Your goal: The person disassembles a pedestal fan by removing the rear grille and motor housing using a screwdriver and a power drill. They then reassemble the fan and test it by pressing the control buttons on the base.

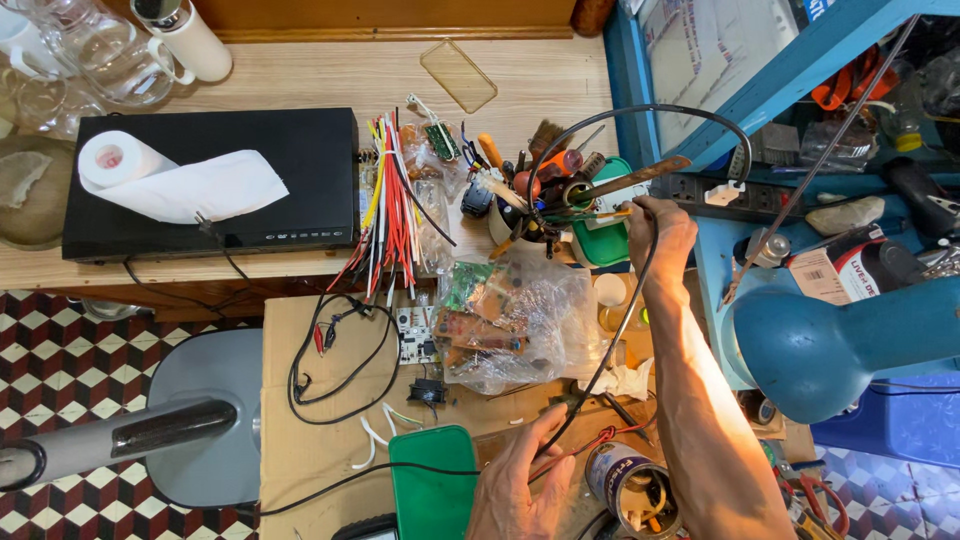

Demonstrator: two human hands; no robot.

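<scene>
Two hands on one black cable (640, 270); my right hand (658, 232) closed on it by the tool cup (530, 215); left hand (520, 480) pinching it at bench's near edge.

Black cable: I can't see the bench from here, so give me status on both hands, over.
Right hand raised, gripping the black cable near the tool cup. Left hand pinching the same cable low. Plastic bag of circuit boards beside its run.

We look steeply down from head height, fairly close, onto the cluttered wooden worktop (300, 75), checkered floor tiles (60, 340) at left.
</scene>
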